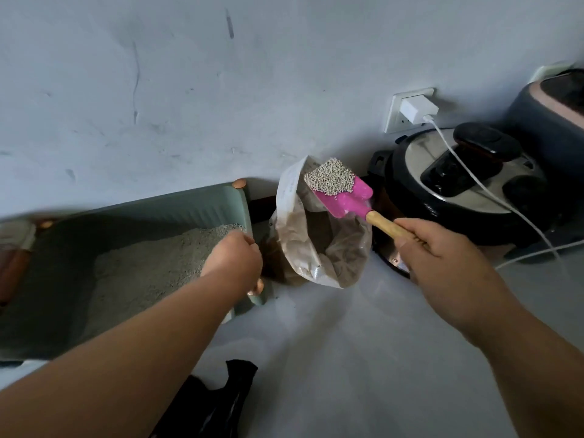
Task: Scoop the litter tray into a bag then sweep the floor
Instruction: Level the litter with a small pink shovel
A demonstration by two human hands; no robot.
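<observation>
Down on the pale floor (363, 343), against the grey wall (189, 90), a green litter tray (196, 202) is seen on the left side. Grey litter (142, 267) is piled inside the tray, high near its right end. The left hand (232, 259) is placed at the right edge of the tray, over the litter, with its fingers curled down; whether the rim is gripped cannot be told, as the fingertips are hidden. Just beside the tray, to its right, an open bag (316, 241) is stood on the floor, and brownish litter can be seen through its thin sides. A pink scoop (346, 196) is held over the mouth of the bag. A heap of small pale grains (330, 177) is carried on the front of the scoop. The wooden handle (384, 224) of the scoop is clasped tightly by the right hand (442, 251), with the fingers wrapped around it. Behind the bag and the right hand, a round black cooker (458, 184) is set on the floor near the wall. A white charger (417, 109) is plugged into a wall socket (395, 118), and its white cable (493, 192) is draped across the lid of the cooker. At the bottom, between the 2 arms, a black bag (218, 403) is left lying on the floor.
</observation>
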